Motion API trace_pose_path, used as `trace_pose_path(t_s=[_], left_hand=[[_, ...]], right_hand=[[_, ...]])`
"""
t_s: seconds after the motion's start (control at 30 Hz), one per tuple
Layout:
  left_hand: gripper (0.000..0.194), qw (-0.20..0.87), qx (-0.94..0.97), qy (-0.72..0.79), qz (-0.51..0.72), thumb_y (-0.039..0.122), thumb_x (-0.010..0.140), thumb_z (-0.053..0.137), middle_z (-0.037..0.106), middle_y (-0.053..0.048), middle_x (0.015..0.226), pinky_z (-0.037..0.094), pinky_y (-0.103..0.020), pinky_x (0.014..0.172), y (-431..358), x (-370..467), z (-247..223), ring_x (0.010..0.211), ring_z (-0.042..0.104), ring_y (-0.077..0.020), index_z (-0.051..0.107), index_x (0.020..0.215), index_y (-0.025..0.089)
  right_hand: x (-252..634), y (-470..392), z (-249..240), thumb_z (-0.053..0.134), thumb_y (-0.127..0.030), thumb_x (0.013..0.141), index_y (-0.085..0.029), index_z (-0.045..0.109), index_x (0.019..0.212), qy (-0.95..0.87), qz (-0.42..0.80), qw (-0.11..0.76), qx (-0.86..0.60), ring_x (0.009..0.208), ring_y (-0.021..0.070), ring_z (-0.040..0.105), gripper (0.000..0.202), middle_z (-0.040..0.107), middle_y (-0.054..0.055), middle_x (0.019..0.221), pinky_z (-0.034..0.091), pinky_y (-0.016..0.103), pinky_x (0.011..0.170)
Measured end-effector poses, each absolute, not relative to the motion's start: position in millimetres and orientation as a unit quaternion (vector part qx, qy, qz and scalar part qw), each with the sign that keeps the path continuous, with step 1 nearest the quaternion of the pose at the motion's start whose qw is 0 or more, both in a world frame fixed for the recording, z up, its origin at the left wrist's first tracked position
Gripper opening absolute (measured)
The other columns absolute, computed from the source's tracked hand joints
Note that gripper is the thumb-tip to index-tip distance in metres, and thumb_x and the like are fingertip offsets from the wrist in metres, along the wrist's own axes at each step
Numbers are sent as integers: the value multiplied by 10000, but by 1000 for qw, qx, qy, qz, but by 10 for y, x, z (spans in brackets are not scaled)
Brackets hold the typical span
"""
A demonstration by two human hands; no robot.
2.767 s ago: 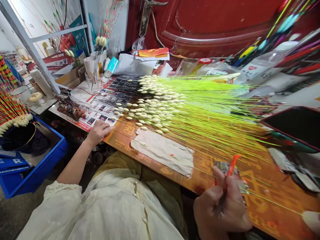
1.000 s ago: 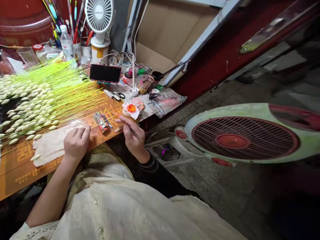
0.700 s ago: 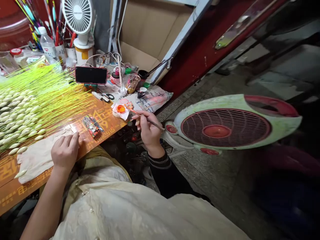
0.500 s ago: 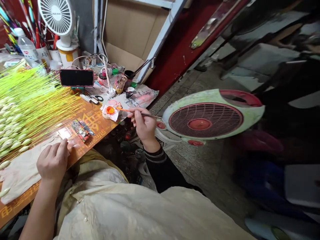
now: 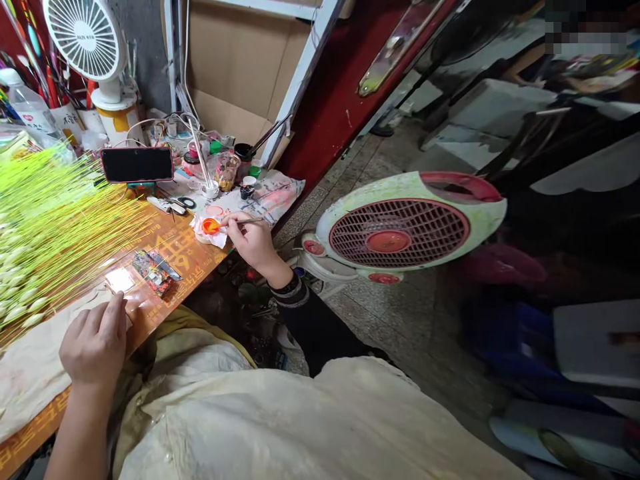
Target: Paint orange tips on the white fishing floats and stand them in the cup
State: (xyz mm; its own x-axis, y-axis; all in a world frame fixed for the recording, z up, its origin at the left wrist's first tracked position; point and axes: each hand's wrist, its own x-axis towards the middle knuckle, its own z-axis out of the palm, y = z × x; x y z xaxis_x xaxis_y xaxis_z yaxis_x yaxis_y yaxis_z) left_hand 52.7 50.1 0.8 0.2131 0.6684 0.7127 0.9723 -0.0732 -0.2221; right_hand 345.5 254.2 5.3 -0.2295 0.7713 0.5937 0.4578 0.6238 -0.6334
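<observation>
Right hand [image 5: 253, 243]: closed on one slim brush [image 5: 250, 221], the tip of which was at the orange paint in a small pot [image 5: 211, 227]. The pot stood near the edge of the worktop [image 5: 193, 250], with crumpled white paper [image 5: 219, 241] around it.

Left hand [image 5: 95, 343]: rested palm down, fingers curled, on a pale cloth [image 5: 35, 360]; whether it gripped anything could not be told.

Stained block [image 5: 153, 272], one, multicoloured: lay between left hand and pot.

Yellow-green stems [image 5: 65, 233], many: were spread beyond the cloth, pale oval bodies [image 5: 15, 293] at their near end.

Phone [image 5: 137, 165], dark-screened: stood propped beyond the stained block.
</observation>
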Motion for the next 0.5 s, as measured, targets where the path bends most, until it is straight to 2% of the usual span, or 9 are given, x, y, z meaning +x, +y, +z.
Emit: trace_pose_path(t_s=[0.1, 0.2, 0.5], left_hand=[[275, 344, -698, -589, -219, 200, 901, 729, 755, -64, 890, 440, -307, 706, 503, 532, 12, 747, 626, -201, 693, 1169, 144], [291, 336, -698, -593, -222, 205, 910, 719, 758, -65, 902, 441, -308, 710, 498, 522, -5, 755, 635, -201, 686, 1195, 153], [345, 290, -698, -611, -237, 225, 938, 680, 764, -88, 946, 437, -328, 723, 470, 497, -55, 778, 646, -209, 673, 1282, 203]], right_hand=[[3427, 2576, 13, 464, -354, 1018, -204, 698, 893, -771, 162, 462, -406, 696, 161, 662, 304, 739, 41, 816, 497, 277, 672], [3431, 2558, -6, 465, -353, 1022, -204, 710, 952, -765, 171, 473, -402, 743, 166, 691, 296, 761, 53, 894, 517, 279, 701], [3582, 2413, -7, 498, -429, 1013, -215, 726, 1023, -744, 231, 487, -396, 805, 171, 721, 313, 774, 48, 900, 558, 297, 754]])
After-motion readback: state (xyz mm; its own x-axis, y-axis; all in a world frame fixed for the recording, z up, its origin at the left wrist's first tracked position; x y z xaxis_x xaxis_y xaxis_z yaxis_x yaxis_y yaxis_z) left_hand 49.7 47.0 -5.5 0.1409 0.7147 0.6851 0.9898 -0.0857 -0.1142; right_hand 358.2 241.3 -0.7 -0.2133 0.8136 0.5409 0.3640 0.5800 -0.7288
